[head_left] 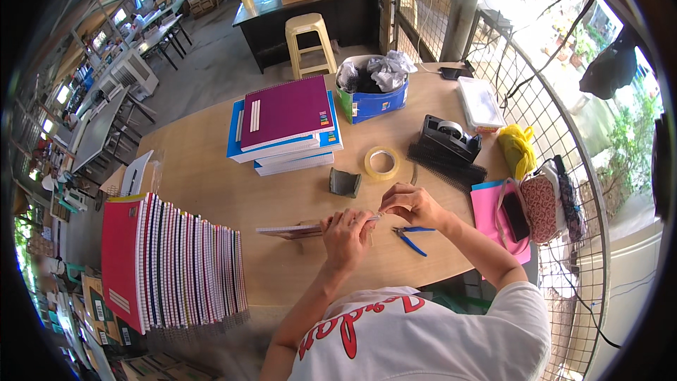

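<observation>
Near the table's front edge, my left hand [347, 238] is closed on a thin notebook [285, 231], held nearly edge-on. At the notebook's right end my right hand [415, 206] has its fingertips pinched together. What lies in that pinch is too small to make out. Just below the right hand lie cutting pliers [412, 242] with blue handles, their jaws toward the hands. Beyond the hands are a roll of clear yellowish tape [371, 172] and a small dark grey angled piece [345, 183].
At left stands a long row of spiral notebooks [124, 261]; farther back, a purple-topped notebook stack [289, 114]. A blue bin [377, 107] holds crumpled plastic. Rightward are a black tape dispenser [451, 142], black coils [451, 169], a yellow bundle [518, 149], a phone [516, 216] and wire mesh.
</observation>
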A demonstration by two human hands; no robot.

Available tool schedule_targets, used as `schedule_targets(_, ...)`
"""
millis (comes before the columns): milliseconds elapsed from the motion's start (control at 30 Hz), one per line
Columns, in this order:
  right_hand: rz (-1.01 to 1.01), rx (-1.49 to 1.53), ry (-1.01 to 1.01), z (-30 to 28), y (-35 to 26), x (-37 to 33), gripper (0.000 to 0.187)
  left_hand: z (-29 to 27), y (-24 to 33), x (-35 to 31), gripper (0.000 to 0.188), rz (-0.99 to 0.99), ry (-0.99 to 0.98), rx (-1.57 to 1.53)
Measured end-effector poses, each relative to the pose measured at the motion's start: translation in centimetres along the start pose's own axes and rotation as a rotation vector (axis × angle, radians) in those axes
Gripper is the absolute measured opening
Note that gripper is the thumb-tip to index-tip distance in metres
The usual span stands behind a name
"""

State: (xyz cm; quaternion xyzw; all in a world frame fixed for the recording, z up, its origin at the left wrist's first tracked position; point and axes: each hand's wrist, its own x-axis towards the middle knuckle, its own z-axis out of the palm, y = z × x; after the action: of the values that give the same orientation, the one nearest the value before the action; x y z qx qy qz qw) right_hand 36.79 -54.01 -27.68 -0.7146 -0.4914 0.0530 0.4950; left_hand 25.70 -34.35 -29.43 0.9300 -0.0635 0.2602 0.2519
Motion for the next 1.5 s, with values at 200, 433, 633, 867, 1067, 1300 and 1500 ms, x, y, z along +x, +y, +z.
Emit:
schedule_targets(200,-0.084,-0.19,0.026,0.2,-0.7,-0.2,0.023,-0.3,0.2,0.4,0.009,0.005,0.012,-0.019)
schedule_targets(433,0.059,-0.083,0.05,1.6,-0.8,-2.0,0.025,-0.4,0.4,0.8,0.011,0.011,0.004,0.002)
schedule_targets(633,-0.124,-0.15,0.048,0.8,-1.0,-1.0,0.021,-0.2,0.4,0.7,0.013,0.013,-0.008,0.015)
schedule_targets(867,0.395,0.197,-0.072,0.0,-0.7,-0.8,0.022,0.0,0.2,0.7,0.012,0.039,-0.004,0.029)
schedule_targets(1067,-0.205,-0.236,0.011,-0.5,-0.5,-0.4,0.02,-0.5,0.7,1.4,0.013,0.039,-0.069,0.047)
schedule_targets(1300,0.114,0.11,-0.036,-0.1,0.7,-1.1,0.02,-0.1,0.5,1.4,0.011,0.09,-0.082,0.057)
schedule_targets(1500,-0.206,-0.137,0.052,0.4,1.5,-1.6,0.018,0.0,0.3,1.5,0.009,0.103,-0.112,0.061)
